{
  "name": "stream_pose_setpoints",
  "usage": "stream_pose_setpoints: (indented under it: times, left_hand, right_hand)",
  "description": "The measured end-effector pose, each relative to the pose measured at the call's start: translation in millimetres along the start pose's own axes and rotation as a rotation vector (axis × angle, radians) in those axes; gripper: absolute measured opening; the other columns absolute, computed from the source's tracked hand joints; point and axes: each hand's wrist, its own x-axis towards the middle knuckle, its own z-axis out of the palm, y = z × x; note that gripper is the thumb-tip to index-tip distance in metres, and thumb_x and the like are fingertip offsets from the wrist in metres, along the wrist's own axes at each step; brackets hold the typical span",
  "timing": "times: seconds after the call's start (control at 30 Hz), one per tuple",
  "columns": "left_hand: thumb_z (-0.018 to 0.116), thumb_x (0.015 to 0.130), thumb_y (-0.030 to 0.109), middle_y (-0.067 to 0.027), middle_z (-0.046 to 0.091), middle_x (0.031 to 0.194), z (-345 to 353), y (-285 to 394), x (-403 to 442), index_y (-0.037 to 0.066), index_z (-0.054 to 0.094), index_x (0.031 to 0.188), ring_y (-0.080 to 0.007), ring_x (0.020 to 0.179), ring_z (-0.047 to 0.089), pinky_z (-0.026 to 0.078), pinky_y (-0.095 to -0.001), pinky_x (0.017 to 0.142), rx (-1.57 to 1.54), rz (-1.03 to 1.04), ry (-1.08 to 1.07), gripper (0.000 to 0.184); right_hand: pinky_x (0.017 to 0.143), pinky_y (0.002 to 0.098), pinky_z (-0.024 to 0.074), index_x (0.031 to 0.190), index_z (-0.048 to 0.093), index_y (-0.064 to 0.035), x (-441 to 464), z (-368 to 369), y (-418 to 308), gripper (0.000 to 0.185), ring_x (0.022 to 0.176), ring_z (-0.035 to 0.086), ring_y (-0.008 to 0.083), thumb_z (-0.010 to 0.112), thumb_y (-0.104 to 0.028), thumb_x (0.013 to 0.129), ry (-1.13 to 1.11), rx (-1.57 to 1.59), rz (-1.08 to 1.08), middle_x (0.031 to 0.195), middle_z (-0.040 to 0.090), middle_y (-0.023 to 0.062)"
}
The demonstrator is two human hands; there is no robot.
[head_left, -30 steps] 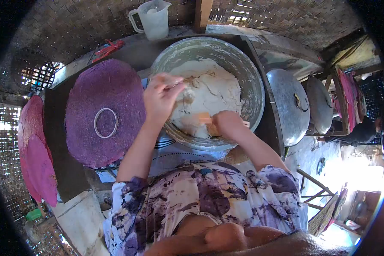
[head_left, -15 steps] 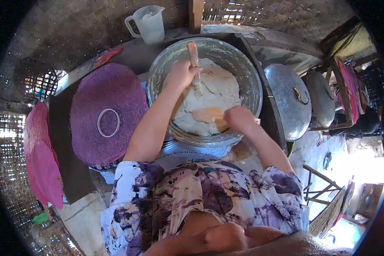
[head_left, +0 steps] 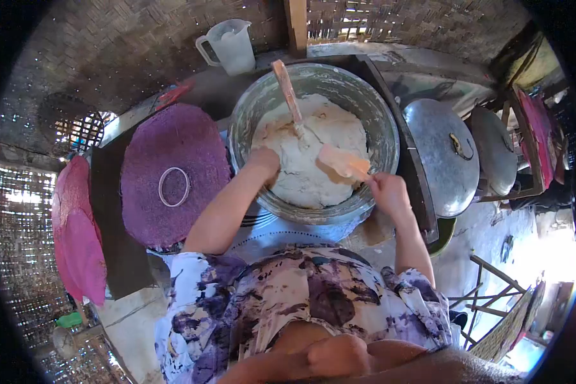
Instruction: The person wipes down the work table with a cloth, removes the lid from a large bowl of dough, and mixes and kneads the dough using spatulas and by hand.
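Note:
A large metal basin point(head_left: 383, 128) holds a mass of pale, sticky dough point(head_left: 301, 185). My left hand point(head_left: 265, 161) presses into the dough along its left side, with the fingers hidden. In my right hand point(head_left: 390, 192) is the handle of a peach-coloured spatula point(head_left: 340, 158), closed in my fingers. Its flat blade lies over the dough, right of the middle. A wooden stick point(head_left: 287, 93) stands tilted in the dough, its upper end beyond the basin's far rim, and neither hand touches it.
Left of the basin lies a round purple sheet point(head_left: 173, 141) with a white ring point(head_left: 174, 187) on it. Pink sheets point(head_left: 77, 230) hang farther left. A plastic jug point(head_left: 230, 48) stands behind. Domed metal lids point(head_left: 438, 153) are on the right.
My left hand has let go of the wooden stick and moved down into the dough. My right hand has shifted right with the spatula. The view has moved slightly.

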Motion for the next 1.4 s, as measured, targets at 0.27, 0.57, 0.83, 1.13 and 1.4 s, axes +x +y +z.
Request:
stream_pose_setpoints:
  times: [0.27,0.57,0.83,1.13,1.4]
  left_hand:
    - [0.062,0.068,0.016,-0.0093,0.062,0.101,29,5,7,0.011,0.067,0.09,-0.0259,0.099,0.055,0.046,-0.0376,0.082,0.117,0.041,-0.084,0.024]
    - [0.055,0.074,0.018,-0.0086,0.06,0.104,24,9,0,0.008,0.065,0.095,-0.0233,0.103,0.053,0.041,-0.0375,0.086,0.173,0.056,-0.135,0.025]
    - [0.059,0.071,0.023,-0.0128,0.06,0.101,22,-1,1,0.007,0.064,0.092,-0.0277,0.1,0.053,0.042,-0.0431,0.085,0.038,0.004,-0.067,0.028]
    - [0.054,0.075,0.019,-0.0076,0.059,0.108,16,2,-4,0.009,0.065,0.097,-0.0228,0.106,0.052,0.036,-0.0431,0.09,0.101,-0.012,-0.147,0.026]
    - [0.054,0.076,0.02,-0.0063,0.06,0.104,32,5,1,0.01,0.065,0.094,-0.0216,0.105,0.052,0.036,-0.0438,0.087,0.119,0.031,-0.092,0.023]
  right_hand:
    - [0.057,0.0386,0.0445,0.08,0.063,-0.0027,-1,7,20,0.023,0.063,0.058,0.034,0.056,-0.025,0.079,0.06,0.307,0.043,0.067,0.057,0.0203]
    - [0.056,0.0375,0.0434,0.079,0.062,-0.0024,5,8,21,0.025,0.06,0.057,0.0331,0.056,-0.027,0.08,0.013,0.296,0.065,0.065,0.056,0.0198]
    - [0.058,0.0373,0.0445,0.083,0.064,-0.0046,6,9,22,0.026,0.062,0.058,0.0328,0.056,-0.029,0.079,0.021,0.301,0.06,0.067,0.057,0.0193]
    - [0.059,0.0378,0.0453,0.083,0.064,-0.0046,7,8,21,0.026,0.065,0.059,0.0333,0.057,-0.029,0.079,-0.003,0.241,0.059,0.069,0.058,0.0198]
    - [0.062,0.039,0.0458,0.082,0.064,-0.0037,9,10,24,0.026,0.069,0.059,0.0352,0.056,-0.028,0.079,-0.022,0.247,0.067,0.071,0.059,0.0204]
